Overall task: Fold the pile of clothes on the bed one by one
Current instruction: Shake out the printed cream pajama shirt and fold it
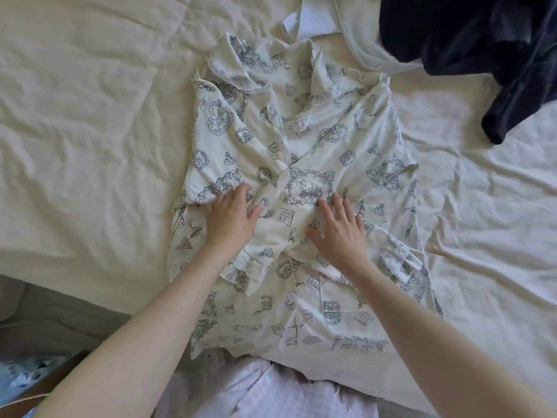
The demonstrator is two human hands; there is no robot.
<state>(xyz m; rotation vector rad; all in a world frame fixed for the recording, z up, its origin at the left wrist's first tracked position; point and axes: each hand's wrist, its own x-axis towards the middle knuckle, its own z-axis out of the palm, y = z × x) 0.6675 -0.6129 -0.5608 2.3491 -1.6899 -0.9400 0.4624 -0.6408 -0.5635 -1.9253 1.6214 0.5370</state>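
Seen from above through a head-worn camera, two bare forearms reach forward from the bottom of the view, over pale pink striped clothing (271, 396) worn by the person. At the lower left corner, beside the bed, the edge of a brown cardboard box (45, 384) shows, its contents blurred. A cream pyjama shirt (301, 297) printed with dark blue line drawings lies spread on the bed sheet (75, 116), its buttoned front facing up and its hem nearest the person. Both short sleeves are folded inward and cross each other over the middle of the shirt. The left hand (233, 217) lies flat on the left side of that crossing, fingers straight and slightly spread, pressing the fabric down and gripping nothing. The right hand (340, 229) lies flat on the right side in the same way, fingers extended and a little apart, thumb out toward the centre. The two hands are near each other with a band of folded sleeve between them. Farther away the shirt's lace-trimmed collar (238, 70) lies open. Beyond it, at the top of the view, a pale cream garment (361, 34) lies crumpled, and just to its right a dark navy garment (482, 49) is heaped in the far right corner, well apart from the hands.
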